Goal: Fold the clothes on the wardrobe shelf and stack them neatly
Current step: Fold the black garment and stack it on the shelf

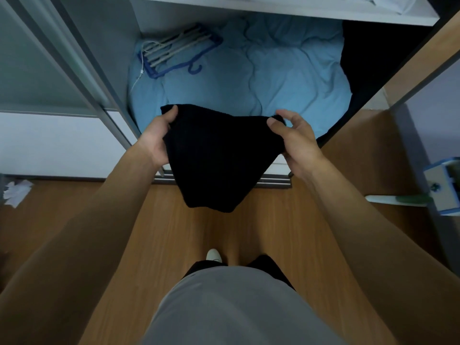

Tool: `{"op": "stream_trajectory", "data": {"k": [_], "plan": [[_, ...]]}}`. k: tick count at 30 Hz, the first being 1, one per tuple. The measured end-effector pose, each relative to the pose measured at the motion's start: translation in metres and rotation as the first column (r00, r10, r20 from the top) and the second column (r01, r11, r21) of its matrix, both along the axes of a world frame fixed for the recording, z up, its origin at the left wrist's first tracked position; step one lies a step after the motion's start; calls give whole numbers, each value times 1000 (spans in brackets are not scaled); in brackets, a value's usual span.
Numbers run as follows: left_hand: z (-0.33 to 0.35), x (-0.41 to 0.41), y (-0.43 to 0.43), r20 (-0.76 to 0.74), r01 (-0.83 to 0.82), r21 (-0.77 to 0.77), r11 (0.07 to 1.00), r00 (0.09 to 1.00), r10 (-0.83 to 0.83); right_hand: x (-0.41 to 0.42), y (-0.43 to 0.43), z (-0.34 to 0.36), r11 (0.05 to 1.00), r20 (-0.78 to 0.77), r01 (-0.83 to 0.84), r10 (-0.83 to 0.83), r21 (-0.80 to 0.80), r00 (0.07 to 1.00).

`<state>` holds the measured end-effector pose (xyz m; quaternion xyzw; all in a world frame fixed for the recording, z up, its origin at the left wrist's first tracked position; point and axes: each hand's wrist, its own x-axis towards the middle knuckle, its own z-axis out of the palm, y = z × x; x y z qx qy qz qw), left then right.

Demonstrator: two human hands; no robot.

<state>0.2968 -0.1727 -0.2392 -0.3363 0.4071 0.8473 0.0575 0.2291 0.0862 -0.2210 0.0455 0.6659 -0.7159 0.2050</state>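
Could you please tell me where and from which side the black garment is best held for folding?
By its two top corners, one from each side, where the left hand and right hand grip the black garment. Its top edge spans between them and the rest hangs free, so it should drape flat.

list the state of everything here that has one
garment, held up by its top corners, hanging slack
left hand, grips the garment's left corner
right hand, pinches its right corner
quilt, rumpled, lying in the wardrobe
hangers, lying bunched on the quilt
wardrobe, open
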Motion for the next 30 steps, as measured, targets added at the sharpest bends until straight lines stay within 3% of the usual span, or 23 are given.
{"op": "stream_trajectory", "data": {"k": [2, 4, 6, 9, 12, 14, 19, 21, 25, 27, 30], "plan": [[-1, 1, -4, -69, 60, 0, 998, 996, -60, -1, 4, 2, 992, -5, -65, 65, -109, 998], [-1, 3, -8, -131, 182, -61, 981, 973, -189, -2, 6, 6, 984, -67, -147, 141, -101, 988], [-7, 3, -10, -138, 264, -173, 949, 947, -289, -5, 7, 6, 984, -116, -175, 175, 13, 978], [-16, 0, -5, -74, 190, -343, 920, 971, -229, -6, 7, 2, 923, -179, -204, 272, 327, 945], [-20, -5, -3, -14, 177, -573, 800, 974, -225, -4, 9, -5, 856, -157, -204, 310, 474, 938], [-23, -6, -4, 12, 190, -684, 705, 968, -249, -3, 11, -9, 861, -123, -199, 287, 468, 950], [-25, 3, 0, 33, 179, -778, 603, 969, -245, 0, 14, -10, 930, -41, -181, 204, 321, 978], [-27, 4, 1, 44, 165, -770, 616, 977, -208, 1, 17, -10, 954, 30, -214, 213, 212, 977], [-22, 17, -4, 21, 183, -470, 863, 980, -196, 7, 19, -11, 940, 74, -334, 329, 74, 941], [-23, 26, -10, -40, 253, -388, 886, 956, -290, 10, 17, -12, 926, 53, -353, 349, 132, 936], [-25, 35, -12, -40, 357, -463, 811, 906, -422, 12, 11, -12, 841, -32, -359, 406, 405, 913]]}}
